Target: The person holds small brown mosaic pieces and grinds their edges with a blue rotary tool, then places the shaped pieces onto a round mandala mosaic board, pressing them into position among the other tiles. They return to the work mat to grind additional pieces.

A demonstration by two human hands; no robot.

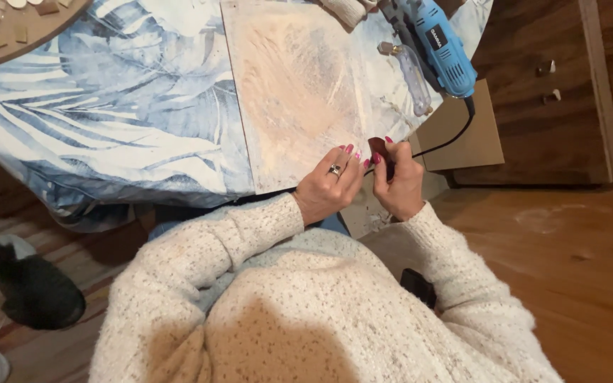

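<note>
Grip: both hands, left hand (329, 186) and right hand (397, 186), fingers closed on small dark-red piece (377, 147) between them, over dusty board (296, 92) edge.

We get warm, yellowish indoor light here, fairly dim overall. Brightest for us is the pale dusty rectangular work board (299, 92), which looks washed out and low in contrast. Just below the board, we see the speckled cream knitted sweater (306, 312) carrying a soft dark shadow across its lower middle. Right of the board, the dark brown wooden cabinet (555, 85) sinks into gloom. Far below-left of the board, the black shoe (33, 287) is nearly featureless. Detail is soft throughout, with slight smearing and bending toward the frame edges.
</note>
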